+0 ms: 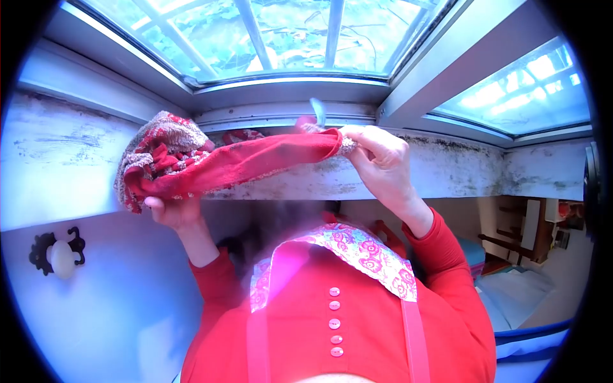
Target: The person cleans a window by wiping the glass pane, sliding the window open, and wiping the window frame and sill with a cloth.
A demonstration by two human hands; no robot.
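A red and whitish terry towel (255,165) stretches between my two hands in front of the window sill. Its left end is bunched up, while the rest hangs in a narrow fold. My left hand (179,216) holds the bunched end from below; the thumb shows, but most fingers are hidden behind the fabric. With finger and thumb pinched together, my right hand (380,163) grips the other end. Just behind the towel, near my right hand, is a small pale, bluish piece (317,112) that I cannot make out, beside something pink.
Dark mould-like stains mark the white sill (447,159). Beyond it rises a window (287,38) with white bars, and another pane (517,89) stands at the right. A white knob (62,258) on a black fitting is at lower left. Wooden furniture (533,230) stands at right.
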